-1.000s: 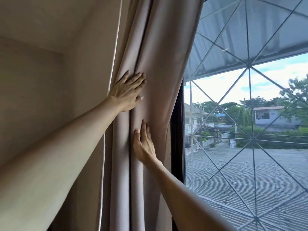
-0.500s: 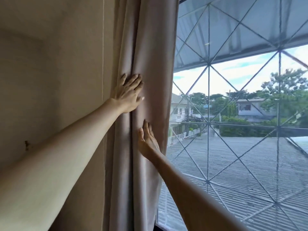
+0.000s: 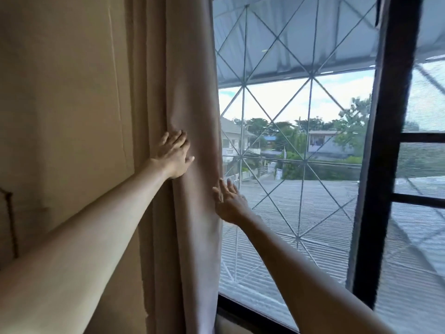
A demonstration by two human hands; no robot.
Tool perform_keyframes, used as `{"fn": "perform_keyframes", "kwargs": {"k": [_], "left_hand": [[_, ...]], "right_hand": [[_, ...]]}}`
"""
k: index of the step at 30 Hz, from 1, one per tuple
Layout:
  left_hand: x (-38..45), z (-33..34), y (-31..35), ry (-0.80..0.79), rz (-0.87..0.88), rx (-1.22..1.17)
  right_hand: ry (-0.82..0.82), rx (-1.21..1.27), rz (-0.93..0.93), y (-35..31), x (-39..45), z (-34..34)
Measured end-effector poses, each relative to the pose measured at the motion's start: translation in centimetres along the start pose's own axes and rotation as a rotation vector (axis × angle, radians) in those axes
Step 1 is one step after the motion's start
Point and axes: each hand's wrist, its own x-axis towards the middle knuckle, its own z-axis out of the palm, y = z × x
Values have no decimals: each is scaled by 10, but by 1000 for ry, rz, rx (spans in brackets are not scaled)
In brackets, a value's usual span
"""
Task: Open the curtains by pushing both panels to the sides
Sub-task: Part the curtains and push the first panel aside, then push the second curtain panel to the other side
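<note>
While I pressed my flat, open left hand (image 3: 174,155) on the bunched left curtain panel (image 3: 190,97) at the wall | right hand (image 3: 228,200) open, fingers at its edge, gripping nothing | risk: unpinched folds could spring back over the window (image 3: 301,150).

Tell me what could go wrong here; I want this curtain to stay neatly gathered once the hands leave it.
1. Both hands only press flat: the left hand on the folds, the right hand at the curtain panel's window-side edge. Nothing is gripped, so the fabric may spread back when released.
2. The right hand's fingers lie right at that edge and could slip off towards the window glass.
</note>
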Motion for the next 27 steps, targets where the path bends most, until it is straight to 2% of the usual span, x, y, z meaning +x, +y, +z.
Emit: {"fn": "perform_keyframes", "kwargs": {"k": [7,14,23,27], "left_hand": [[-14,4,79,-148,50,-56],[-45,14,157,-324,211,-162],[-96,15,216,-330,440,-252],[-106,8,242,-363,480,-311]], "right_hand": [[29,-212,164,65,-66,-63],[3,-347,382,104,-129,-104],[-83,-470,616,121,-216,-123],[-103,-545,683,125,-233,-145]]}}
